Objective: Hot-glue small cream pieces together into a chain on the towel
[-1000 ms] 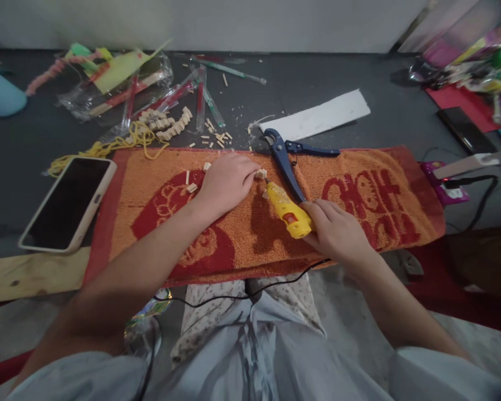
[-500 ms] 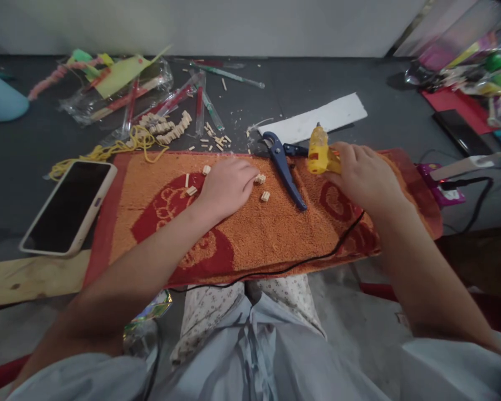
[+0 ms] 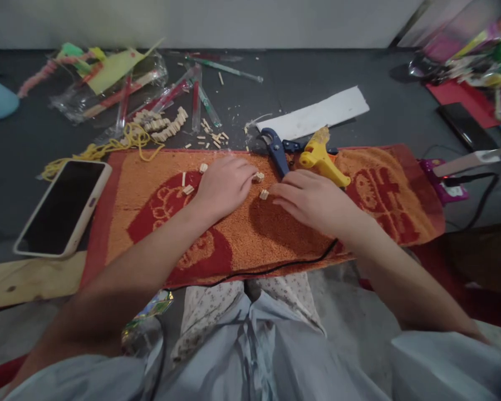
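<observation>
Moved: since 0.5 s ago the right hand [image 3: 313,200] has let go of the glue gun [image 3: 319,159] and come back near-left, towards the middle of the towel [image 3: 242,234]; the left hand [image 3: 225,186] hasn't shifted.
Glue gun: lies released at the towel's far edge, just right of the blue cutters [image 3: 275,150], nozzle pointing far.
Right grip: released, fingers stretched flat and low over the towel, tips just beside the loose wood bit [image 3: 264,194].
Left grip: fingers curled down, tips on the wood block [image 3: 258,177]; pinching or just pressing, we cannot tell.
Wood block vs bit: both on the towel between the two hands, block farther, bit nearer, close but apart.
Cable: black cable [image 3: 275,267] runs along the towel's near edge under the right wrist.
Worktop [image 3: 401,122]: phone [image 3: 62,206] face up left of the towel; white strip [image 3: 317,114] beyond the cutters; pile of wood bits [image 3: 162,125] far left.
</observation>
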`<action>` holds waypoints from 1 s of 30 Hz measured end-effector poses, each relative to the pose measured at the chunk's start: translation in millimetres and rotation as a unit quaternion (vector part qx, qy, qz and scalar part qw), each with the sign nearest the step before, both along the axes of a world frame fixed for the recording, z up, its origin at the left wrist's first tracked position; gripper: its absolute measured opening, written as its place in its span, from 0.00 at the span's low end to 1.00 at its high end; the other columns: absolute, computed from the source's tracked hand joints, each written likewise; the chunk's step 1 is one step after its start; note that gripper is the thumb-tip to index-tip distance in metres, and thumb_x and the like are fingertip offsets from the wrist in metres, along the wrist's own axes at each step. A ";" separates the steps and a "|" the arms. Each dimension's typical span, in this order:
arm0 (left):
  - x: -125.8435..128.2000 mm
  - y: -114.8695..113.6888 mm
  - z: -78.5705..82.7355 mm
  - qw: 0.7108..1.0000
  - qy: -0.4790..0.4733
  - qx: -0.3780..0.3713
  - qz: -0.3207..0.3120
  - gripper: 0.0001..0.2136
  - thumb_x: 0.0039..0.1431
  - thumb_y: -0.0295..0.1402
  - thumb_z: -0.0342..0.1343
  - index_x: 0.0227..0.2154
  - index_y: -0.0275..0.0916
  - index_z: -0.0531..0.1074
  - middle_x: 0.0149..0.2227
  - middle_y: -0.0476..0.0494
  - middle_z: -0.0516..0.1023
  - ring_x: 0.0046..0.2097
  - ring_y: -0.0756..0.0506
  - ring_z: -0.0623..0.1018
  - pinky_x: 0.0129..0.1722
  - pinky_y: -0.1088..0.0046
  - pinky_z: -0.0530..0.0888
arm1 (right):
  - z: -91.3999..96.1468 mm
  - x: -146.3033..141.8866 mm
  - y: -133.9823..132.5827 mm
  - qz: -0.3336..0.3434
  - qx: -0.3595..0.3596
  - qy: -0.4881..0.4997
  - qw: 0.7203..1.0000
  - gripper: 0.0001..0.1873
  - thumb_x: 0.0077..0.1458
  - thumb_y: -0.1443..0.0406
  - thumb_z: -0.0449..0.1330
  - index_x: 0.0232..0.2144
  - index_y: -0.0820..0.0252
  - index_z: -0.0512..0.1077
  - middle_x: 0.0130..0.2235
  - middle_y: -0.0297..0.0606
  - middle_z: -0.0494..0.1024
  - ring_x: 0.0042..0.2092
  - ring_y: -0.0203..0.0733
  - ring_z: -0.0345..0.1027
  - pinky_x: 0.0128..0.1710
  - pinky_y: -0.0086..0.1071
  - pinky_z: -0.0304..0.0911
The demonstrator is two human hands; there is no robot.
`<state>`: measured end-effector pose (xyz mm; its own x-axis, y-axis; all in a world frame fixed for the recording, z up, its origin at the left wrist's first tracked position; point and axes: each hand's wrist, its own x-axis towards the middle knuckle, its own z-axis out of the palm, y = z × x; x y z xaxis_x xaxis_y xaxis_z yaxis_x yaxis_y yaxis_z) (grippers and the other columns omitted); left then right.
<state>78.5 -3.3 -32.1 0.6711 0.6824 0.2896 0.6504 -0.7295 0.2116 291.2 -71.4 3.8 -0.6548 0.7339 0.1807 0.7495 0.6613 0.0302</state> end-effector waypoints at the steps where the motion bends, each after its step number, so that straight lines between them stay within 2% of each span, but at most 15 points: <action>1: 0.2 0.0 0.0 1.000 0.001 0.002 0.000 0.14 0.66 0.29 0.47 0.42 0.35 0.78 0.43 0.37 0.82 0.45 0.39 0.78 0.47 0.59 0.73 | -3.5 -5.4 1.2 0.002 -0.006 -0.003 1.000 0.12 0.67 0.67 0.53 0.43 0.62 0.77 0.36 0.43 0.75 0.39 0.46 0.68 0.40 0.36 0.63; 5: 0.8 -0.4 1.2 1.000 0.006 -0.001 -0.002 0.14 0.65 0.29 0.47 0.41 0.35 0.78 0.42 0.37 0.81 0.45 0.38 0.78 0.47 0.59 0.73 | -12.3 -13.7 9.0 -0.013 -0.044 0.004 0.999 0.09 0.64 0.69 0.56 0.40 0.63 0.78 0.36 0.43 0.75 0.38 0.45 0.68 0.39 0.35 0.62; 11: 0.9 -0.5 0.2 1.000 -0.004 -0.004 0.000 0.13 0.65 0.29 0.47 0.41 0.35 0.78 0.42 0.36 0.81 0.45 0.38 0.78 0.46 0.59 0.73 | -10.3 -16.8 22.2 -0.032 -0.102 0.053 0.993 0.07 0.61 0.70 0.59 0.36 0.64 0.78 0.36 0.43 0.78 0.40 0.46 0.72 0.41 0.35 0.64; 16: 0.6 -1.1 -1.1 1.000 -0.009 0.002 0.000 0.12 0.65 0.29 0.48 0.41 0.36 0.78 0.42 0.38 0.81 0.46 0.38 0.78 0.47 0.59 0.73 | -9.3 -16.3 22.9 -0.057 -0.097 0.077 0.991 0.09 0.58 0.70 0.58 0.36 0.66 0.78 0.35 0.45 0.79 0.38 0.47 0.73 0.38 0.36 0.65; 24: 0.3 -2.4 0.3 1.000 -0.013 -0.007 0.001 0.13 0.66 0.29 0.48 0.41 0.35 0.78 0.44 0.37 0.81 0.47 0.38 0.78 0.48 0.58 0.73 | -14.4 -12.3 14.2 -0.112 -0.101 0.192 0.970 0.09 0.58 0.68 0.58 0.34 0.62 0.80 0.35 0.43 0.81 0.36 0.44 0.75 0.37 0.34 0.66; 30: 0.1 -2.5 0.3 1.000 -0.016 -0.010 -0.001 0.12 0.65 0.28 0.49 0.41 0.35 0.78 0.43 0.38 0.81 0.46 0.38 0.78 0.48 0.58 0.73 | -19.2 -22.4 7.6 -0.140 -0.104 0.176 0.969 0.11 0.59 0.68 0.59 0.40 0.61 0.81 0.38 0.43 0.81 0.39 0.45 0.76 0.37 0.33 0.67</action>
